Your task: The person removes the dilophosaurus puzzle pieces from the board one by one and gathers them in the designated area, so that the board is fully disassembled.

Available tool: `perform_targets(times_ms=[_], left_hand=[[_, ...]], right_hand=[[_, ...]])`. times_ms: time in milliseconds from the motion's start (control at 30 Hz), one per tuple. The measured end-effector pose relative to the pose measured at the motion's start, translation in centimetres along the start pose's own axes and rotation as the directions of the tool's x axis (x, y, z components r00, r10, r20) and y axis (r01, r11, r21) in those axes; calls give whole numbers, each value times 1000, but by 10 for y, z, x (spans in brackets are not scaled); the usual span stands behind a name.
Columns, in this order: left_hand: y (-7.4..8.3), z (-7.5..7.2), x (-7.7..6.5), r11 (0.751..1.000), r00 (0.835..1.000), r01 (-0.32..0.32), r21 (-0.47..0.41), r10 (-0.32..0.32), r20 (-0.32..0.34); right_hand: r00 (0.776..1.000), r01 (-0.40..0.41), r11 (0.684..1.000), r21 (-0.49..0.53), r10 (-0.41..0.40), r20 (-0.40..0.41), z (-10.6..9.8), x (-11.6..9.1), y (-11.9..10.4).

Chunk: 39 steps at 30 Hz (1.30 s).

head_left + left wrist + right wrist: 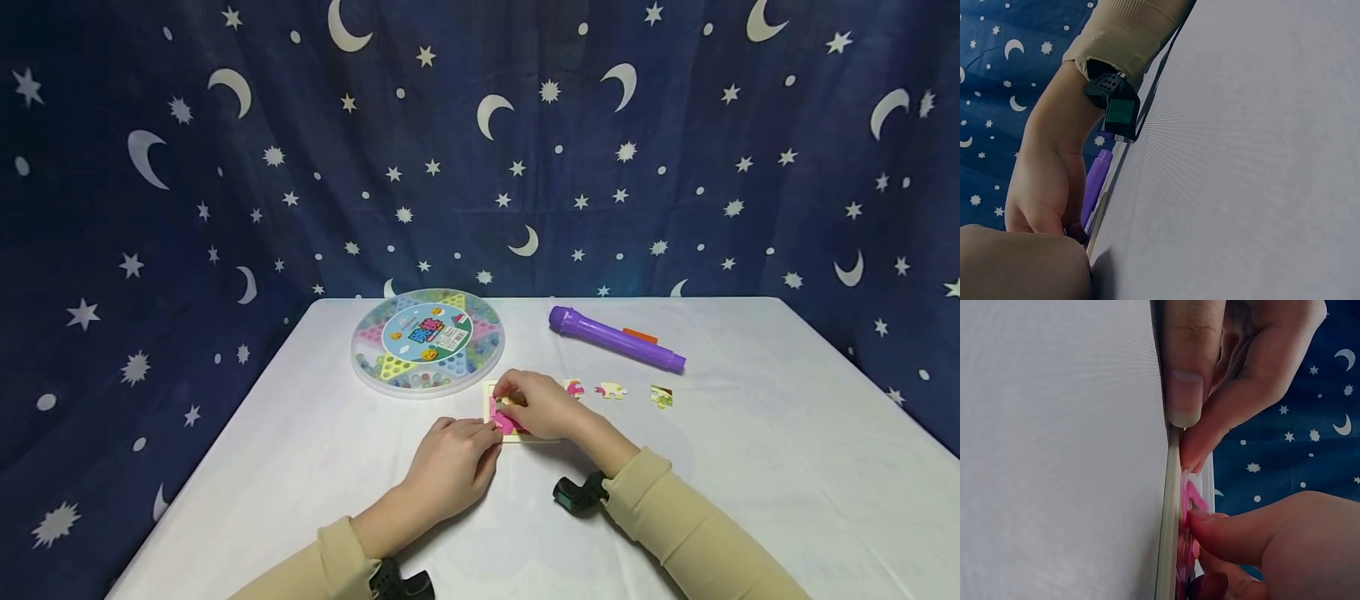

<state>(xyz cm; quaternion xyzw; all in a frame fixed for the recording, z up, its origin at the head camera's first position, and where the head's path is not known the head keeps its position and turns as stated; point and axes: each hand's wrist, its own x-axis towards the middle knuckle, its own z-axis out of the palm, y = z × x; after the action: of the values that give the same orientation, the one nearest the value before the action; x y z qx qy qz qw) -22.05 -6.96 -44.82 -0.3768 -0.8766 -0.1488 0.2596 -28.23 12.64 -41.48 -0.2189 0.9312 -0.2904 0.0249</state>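
Observation:
A small jigsaw puzzle board [534,441] with a pale rim and a pink picture lies on the white table, partly covered by both hands. My left hand [453,467] holds the board at its near left corner; in the right wrist view its thumb is at the edge and its index finger on top. Over the picture, my right hand [543,406] pinches a pink puzzle piece [1195,495], which stands tilted up from the board in the right wrist view. The left wrist view shows the right hand from the side, its fingertips hidden behind my left hand.
Loose puzzle pieces [611,390] lie in a row right of the board. Behind them rests a purple tube-shaped toy [617,338] beside an orange strip [641,335]. A round marble board game [367,379] in clear packaging is at the back left. A starry curtain [450,192] hangs behind.

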Motion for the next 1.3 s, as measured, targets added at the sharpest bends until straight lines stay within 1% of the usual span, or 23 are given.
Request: perform_targets(times_ms=[100,200,300,400,500,700,833,967,1100,1167,1300], left_hand=[[0,0,0,1000,1000,-1,13,1,1],[-1,1,0,1000,1000,3,15,-3,0],[-1,2,0,1000,1000,6,12,-6,1],[-1,3,0,1000,1000,6,9,-6,3],[-1,3,0,1000,1000,10,6,-10,-4],[-2,2,-1,1000,999,28,10,-28,-18],[-2,3,-1,999,999,46,12,-46,-26],[-1,2,0,998,997,68,15,-68,-39],[-2,1,-1,995,994,95,29,-93,-56],[-2,0,-1,994,993,105,34,-102,-66],[-3,0,-3,993,990,114,33,-111,-83]], right_hand=[[1000,11,1000,0,-11,-11,-1,-1,0],[999,42,999,-15,-42,-4,-2,-2,1],[999,53,999,-14,-53,-3,-3,-3,2],[999,43,999,13,-42,-22,-4,-4,4],[998,51,998,37,-49,-50,-4,-5,6],[996,75,994,76,-70,-60,-6,-6,8],[998,37,990,138,-30,-49,-12,-10,13],[999,-4,982,190,13,-47,-25,-16,22],[999,-8,979,206,18,-46,-42,-24,34],[999,-21,978,208,27,-29,-51,-28,41],[996,-86,975,205,82,25,-64,-33,55]])
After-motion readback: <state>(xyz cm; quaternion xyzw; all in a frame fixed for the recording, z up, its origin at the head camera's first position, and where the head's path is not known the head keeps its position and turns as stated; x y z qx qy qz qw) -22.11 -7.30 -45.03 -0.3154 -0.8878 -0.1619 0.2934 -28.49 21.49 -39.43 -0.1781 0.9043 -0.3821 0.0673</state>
